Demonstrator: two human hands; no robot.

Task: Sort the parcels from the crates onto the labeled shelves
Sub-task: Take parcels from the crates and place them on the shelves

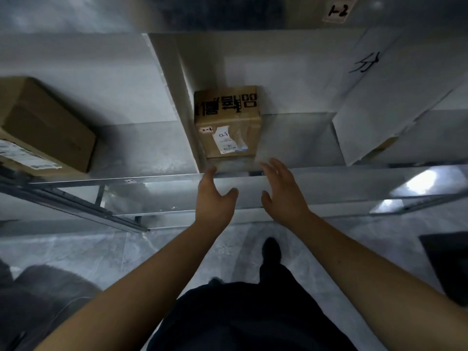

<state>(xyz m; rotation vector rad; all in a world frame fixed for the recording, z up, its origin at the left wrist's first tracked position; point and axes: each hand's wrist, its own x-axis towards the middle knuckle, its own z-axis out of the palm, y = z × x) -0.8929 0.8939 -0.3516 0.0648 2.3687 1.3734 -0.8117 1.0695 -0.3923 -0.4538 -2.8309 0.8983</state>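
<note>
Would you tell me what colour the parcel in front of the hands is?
Brown cardboard parcel with black print and a white label, seen in the head view.

Left box (43,127) cut by frame edge; parcel (228,122) label print perhaps too blurred to read.

There was a single view, from a wide-angle camera worn on the person's head. It looked forward and steeply down along both bare forearms, so the person's dark trousers and one shoe (271,249) filled the bottom middle. It sat close to a metal shelf (157,179), whose front edge ran across the middle of the frame. The wide lens bent straight lines towards the corners. The shelf label (338,11) lay at the top edge. Motion blur softened the picture.
</note>
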